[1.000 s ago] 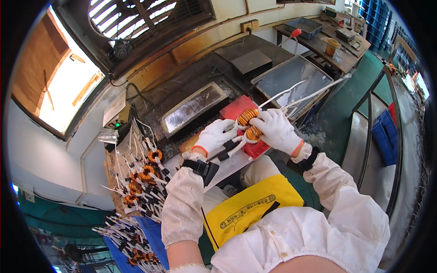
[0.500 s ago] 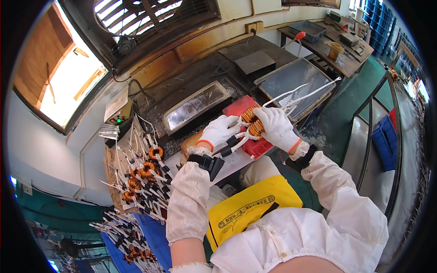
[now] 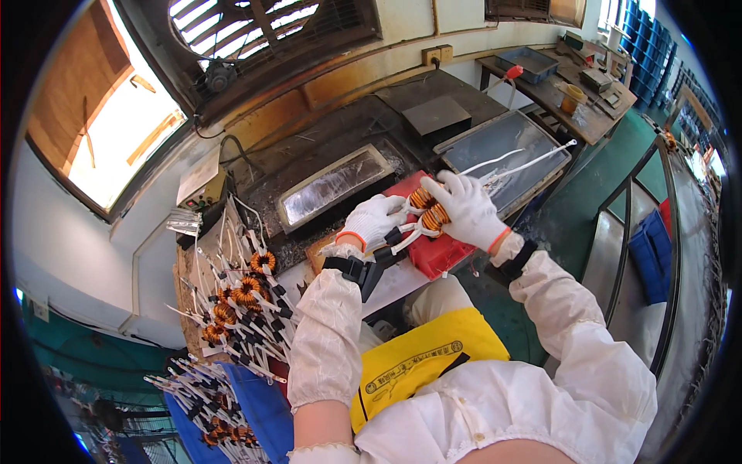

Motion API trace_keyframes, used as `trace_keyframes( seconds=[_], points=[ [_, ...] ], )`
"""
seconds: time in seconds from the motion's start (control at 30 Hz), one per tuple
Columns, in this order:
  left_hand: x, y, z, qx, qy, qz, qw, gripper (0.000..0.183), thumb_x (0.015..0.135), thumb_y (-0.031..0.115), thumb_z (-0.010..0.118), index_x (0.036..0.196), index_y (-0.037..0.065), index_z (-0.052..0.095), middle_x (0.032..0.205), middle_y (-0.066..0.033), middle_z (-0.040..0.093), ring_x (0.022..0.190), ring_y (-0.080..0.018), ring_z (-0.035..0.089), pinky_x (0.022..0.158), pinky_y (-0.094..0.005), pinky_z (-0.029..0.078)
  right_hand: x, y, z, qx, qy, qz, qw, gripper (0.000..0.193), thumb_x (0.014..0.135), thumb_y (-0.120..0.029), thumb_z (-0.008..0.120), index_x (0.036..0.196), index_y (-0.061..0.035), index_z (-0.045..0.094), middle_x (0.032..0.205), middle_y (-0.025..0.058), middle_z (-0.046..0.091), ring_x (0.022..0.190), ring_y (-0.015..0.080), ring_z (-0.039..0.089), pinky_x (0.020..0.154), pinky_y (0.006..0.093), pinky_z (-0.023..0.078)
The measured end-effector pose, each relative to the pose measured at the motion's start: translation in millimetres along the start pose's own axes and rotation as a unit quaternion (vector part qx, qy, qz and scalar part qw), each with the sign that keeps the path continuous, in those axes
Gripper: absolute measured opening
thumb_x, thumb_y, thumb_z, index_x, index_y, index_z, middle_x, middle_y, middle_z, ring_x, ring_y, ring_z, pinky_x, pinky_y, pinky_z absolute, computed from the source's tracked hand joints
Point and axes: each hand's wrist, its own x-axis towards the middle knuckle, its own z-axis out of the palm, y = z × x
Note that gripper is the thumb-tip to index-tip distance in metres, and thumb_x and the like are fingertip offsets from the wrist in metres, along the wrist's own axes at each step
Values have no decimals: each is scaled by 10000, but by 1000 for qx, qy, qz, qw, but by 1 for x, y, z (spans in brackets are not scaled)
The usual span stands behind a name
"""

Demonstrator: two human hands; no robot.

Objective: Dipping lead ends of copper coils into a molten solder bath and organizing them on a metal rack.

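Note:
In white knit gloves, both my hands work at a toroidal coil (image 3: 434,218) wound with copper-coloured wire, over a red fixture (image 3: 442,257). My right hand (image 3: 469,213) is closed round the coil's right side, its fingertips over the top. My left hand (image 3: 375,218) is closed at the coil's left, by its white sleeved leads; the glove hides what its fingertips pinch. Other white leads (image 3: 533,160) stick out far to the right, past my right hand. Black sleeves sit on the near leads, beside my left wrist.
A rectangular pot with a shiny metallic surface (image 3: 336,185) lies beyond my left hand. Several coils with leads (image 3: 247,290) are heaped at left, more in a blue bin (image 3: 259,402). A grey tray (image 3: 506,155) stands at right, a metal rack (image 3: 630,232) farther right.
My right hand's fingers have shifted slightly over the coil's top. The coil stays over the red fixture. The lights on the control box at left look dimmer.

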Motion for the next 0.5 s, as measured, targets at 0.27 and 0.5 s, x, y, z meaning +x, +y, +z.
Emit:
trace_keyframes(
  seconds=[0.27, 0.5],
  points=[
    [-10, 9, 14, 103, 94, 3, 990, 418, 861, 387, 553, 1197, 142, 595, 1093, -139, 591, 1027, -333, 568, 878, -402, 462, 27, 22, 7, 123, -46, -110, 985, 712, 585, -210, 790, 1207, -41, 487, 1065, 157, 590, 1003, 335, 589, 912, 404, 459],
    [-29, 33, 54, 265, 252, 65, 928, 724, 652, 426, 748, 1249, 82, 526, 1145, -161, 522, 1126, -353, 460, 1023, -514, 310, 24, 25, 10, 116, -32, -94, 988, 672, 618, -236, 795, 1178, -60, 468, 1094, 155, 575, 1015, 336, 579, 880, 423, 471]
  ],
)
